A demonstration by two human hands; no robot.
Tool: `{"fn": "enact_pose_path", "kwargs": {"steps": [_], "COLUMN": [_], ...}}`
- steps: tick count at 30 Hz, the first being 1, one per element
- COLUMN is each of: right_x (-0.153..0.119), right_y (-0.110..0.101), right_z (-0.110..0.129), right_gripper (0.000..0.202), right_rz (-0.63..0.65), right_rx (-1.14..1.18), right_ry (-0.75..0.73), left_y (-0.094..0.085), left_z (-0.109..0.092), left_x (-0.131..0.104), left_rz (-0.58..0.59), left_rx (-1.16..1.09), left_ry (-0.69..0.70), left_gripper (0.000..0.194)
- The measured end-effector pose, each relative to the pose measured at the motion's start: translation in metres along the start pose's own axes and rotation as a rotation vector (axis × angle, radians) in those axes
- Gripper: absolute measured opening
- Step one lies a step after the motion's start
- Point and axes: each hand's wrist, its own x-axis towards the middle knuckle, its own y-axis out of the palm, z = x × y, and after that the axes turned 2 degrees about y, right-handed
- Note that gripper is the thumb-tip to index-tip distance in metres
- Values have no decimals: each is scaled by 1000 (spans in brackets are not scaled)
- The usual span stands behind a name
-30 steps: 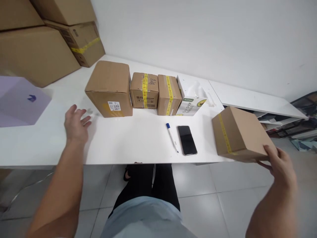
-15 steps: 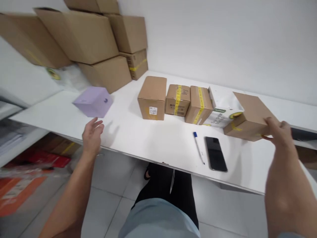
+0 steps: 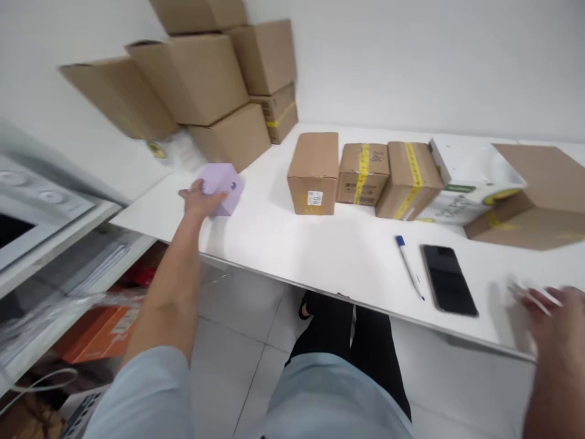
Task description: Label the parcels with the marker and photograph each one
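Observation:
At the left of the table, my left hand (image 3: 201, 200) is wrapped over the near left side of a small purple box (image 3: 227, 186), its thumb across the front face. Low at the right edge, my right hand (image 3: 558, 320) is closed around a thin, whitish object (image 3: 534, 297), too blurred to name. A black phone (image 3: 448, 279) lies flat to the left of that hand. Beside the phone is a white pen with a blue cap (image 3: 409, 267).
Along the back of the white table (image 3: 274, 244) stand a brown carton (image 3: 313, 174), two yellow-taped cartons, a white printed box (image 3: 475, 177) and a larger carton (image 3: 539, 201). Stacked cartons (image 3: 196, 79) fill the back left corner. Shelving (image 3: 59, 238) stands at the left.
My left hand has reached forward onto the purple box. My right hand has let go of the large carton and come down toward the front edge, now with a thin whitish object. The view has turned left.

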Motion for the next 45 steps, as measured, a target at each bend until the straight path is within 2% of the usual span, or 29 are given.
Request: {"fn": "enact_pose_path", "kwargs": {"steps": [2,5,10,12,14,16,18,20,22,25,28,32,35,40,43,45], "right_x": [-25,-45,-55,-59,-67,-81,-101,-124,-144,-162,-166,-165,-162,-159,-162,-166], "right_y": [0,-4,-7,-3,3,10,18,27,37,52,63,71,69,50,39,33], "right_z": [-3,-7,-13,-12,-7,2,15,29,43,56,63,68,67,53,46,45], "right_gripper": [37,32,29,30,30,28,24,25,29,33,33,37,46,63,57,47], "right_rz": [1,10,2,-14,-41,-80,-65,107,362,627,749,793,810,794,783,792], "right_rx": [32,20,3,6,-7,-57,-141,-254,-451,-784,-976,-1025,-868,-109,264,406], "right_ry": [65,67,55,35,-11,-113,-248,-367,-504,-599,-580,-526,-374,96,373,479], "left_y": [14,25,24,26,33,42,54,66,78,90,96,101,105,107,106,106], "left_z": [-4,-4,7,7,1,-11,-26,-42,-56,-65,-59,-45,-42,-49,-52,-53], "left_x": [-11,-56,-185,-234,-273,-300,-317,-328,-337,-348,-354,-356,-353,-341,-333,-329], "left_rz": [-25,-176,-271,-304,-282,-174,-50,41,108,171,193,218,224,359,496,571], "left_rx": [-10,-15,11,14,-5,-39,-62,-88,-133,-252,-359,-431,-467,-619,-762,-834], "left_ry": [12,13,106,199,287,336,392,461,526,631,699,695,669,528,365,272], "left_gripper": [99,92,77,72,71,71,71,73,77,98,113,113,110,108,103,99]}}
